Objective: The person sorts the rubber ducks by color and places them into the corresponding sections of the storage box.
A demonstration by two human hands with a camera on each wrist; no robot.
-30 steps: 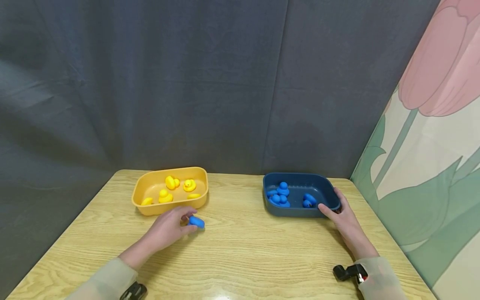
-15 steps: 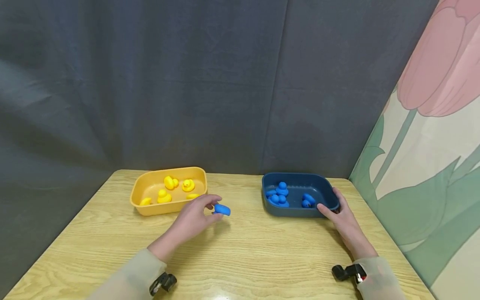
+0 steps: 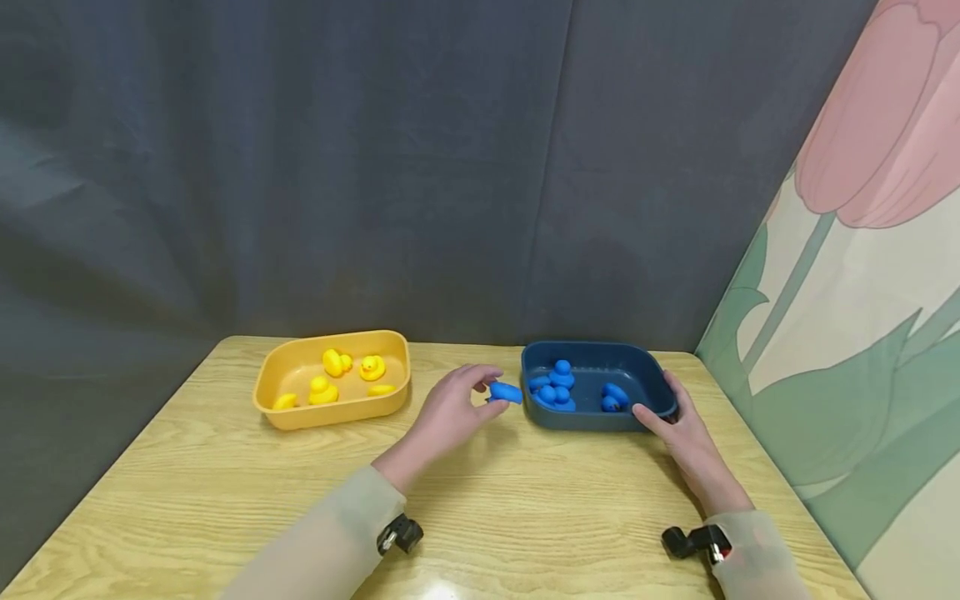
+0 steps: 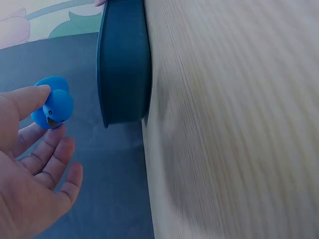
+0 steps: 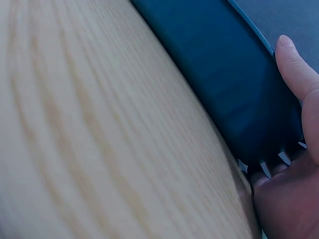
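Note:
A blue rubber duck [image 3: 506, 392] is pinched between the thumb and fingers of my left hand [image 3: 453, 404], above the table and just left of the dark blue bin [image 3: 592, 422]. In the left wrist view, the duck [image 4: 59, 105] shows its eye and beak, and the remaining fingers are spread below it. My right hand [image 3: 690, 437] grips the bin's near right corner. Its thumb lies at the rim and its fingers go round the end wall [image 5: 269, 144], partly hidden. Several blue ducks [image 3: 562, 375] sit in the bin, mostly toward its left end.
On the left stands a yellow bin [image 3: 330, 417] with several yellow ducks [image 3: 322, 390] in it. Both bins stand on a wooden table [image 3: 525, 508] near its back edge. A dark curtain [image 3: 390, 183] hangs behind, and a flower-patterned panel [image 3: 847, 367] lines the right side.
My left hand has carried the blue rubber duck rightward from in front of the yellow bin to beside the blue bin. My right hand has kept its grip in place.

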